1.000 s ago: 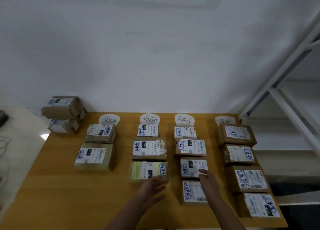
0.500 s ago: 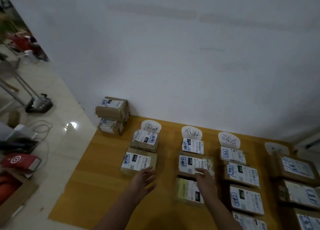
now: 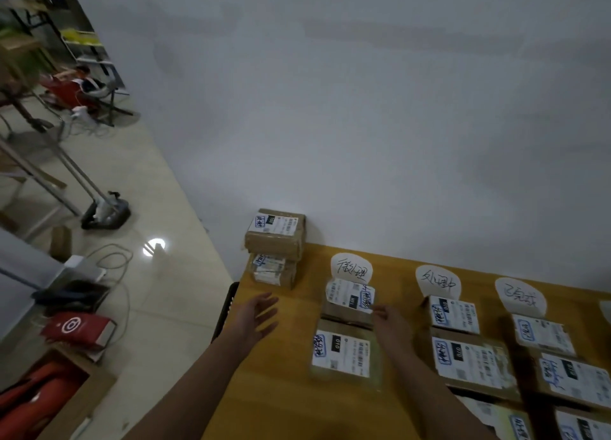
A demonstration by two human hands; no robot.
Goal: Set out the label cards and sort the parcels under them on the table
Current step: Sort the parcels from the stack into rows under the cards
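Observation:
Three white label cards (image 3: pixel 351 268) (image 3: pixel 437 281) (image 3: pixel 520 296) stand along the back of the wooden table (image 3: pixel 291 367), each with brown parcels in a column below it. At the table's far left corner is a stack of two parcels (image 3: pixel 275 245). My left hand (image 3: pixel 256 317) hovers open over the table's left edge, short of that stack. My right hand (image 3: pixel 391 324) reaches over the first column, fingertips by the upper parcel (image 3: pixel 349 299), above the lower parcel (image 3: pixel 342 348). Neither hand holds anything.
A white wall backs the table. The tiled floor on the left has cables, a red bag (image 3: pixel 79 328), a cardboard box (image 3: pixel 49 396) and a metal stand base (image 3: pixel 105 213). A dark chair edge (image 3: pixel 226 310) touches the table's left side. A person sits far back left.
My view has swung left, so the parcel columns shifted right. Both hands moved left from the middle columns: the right to the first column, the left toward the corner stack.

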